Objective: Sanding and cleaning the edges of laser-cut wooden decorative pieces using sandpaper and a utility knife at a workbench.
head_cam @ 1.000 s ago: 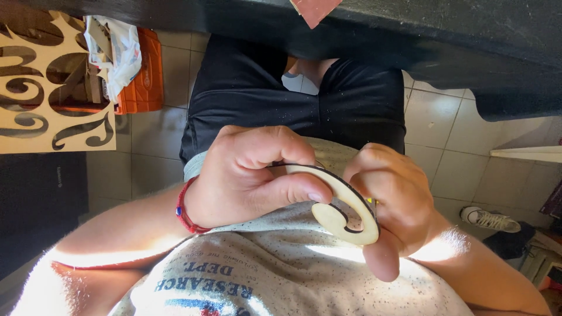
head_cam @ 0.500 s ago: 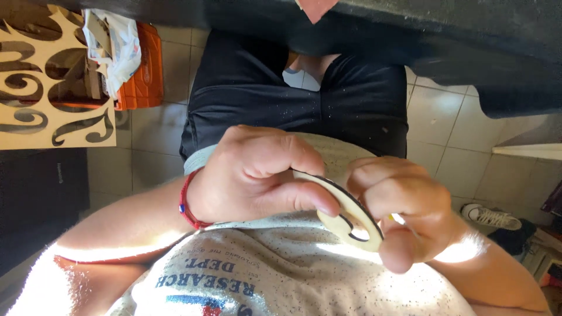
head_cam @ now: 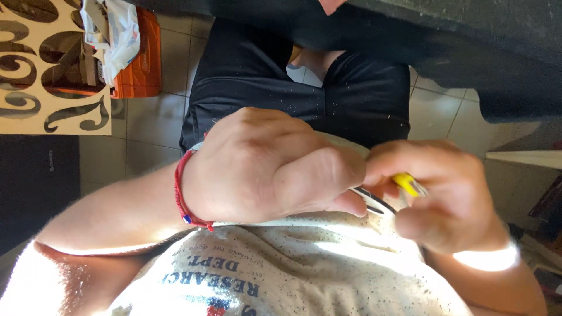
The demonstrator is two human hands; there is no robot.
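Wooden and pale, a thin flat cut-out piece point(head_cam: 374, 202) shows only as a narrow edge-on sliver between the two hands, dark along its upper rim; most of it is hidden behind the fingers. It sits just beyond the fingertips of the left hand point(head_cam: 269, 167) and against the inner side of the right hand's point(head_cam: 439, 196) curled fingers, close in front of the speckled grey shirt point(head_cam: 304, 275).

Left-hand fingers are curled and pressed together, knuckles up, with the tips closing down on the near end of the piece; the thumb is tucked under and out of sight. A red cord bracelet point(head_cam: 184, 196) with a small blue bead circles that wrist, behind the knuckles.

Right-hand fingers are bent into a loose fist and blurred, so I cannot tell exactly which ones grip. A small yellow object point(head_cam: 408, 184) pokes out between the upper fingers and the thumb, touching or just above the far end of the wooden piece; its kind is not clear.

Beyond both sets of fingers lie black shorts point(head_cam: 263, 88) flecked with pale dust, then pale floor tiles point(head_cam: 152, 123). Far off past the left knuckles lie a wooden panel with curling cut-outs point(head_cam: 35, 88), an orange case point(head_cam: 143, 64) and a crumpled plastic bag point(head_cam: 117, 35).
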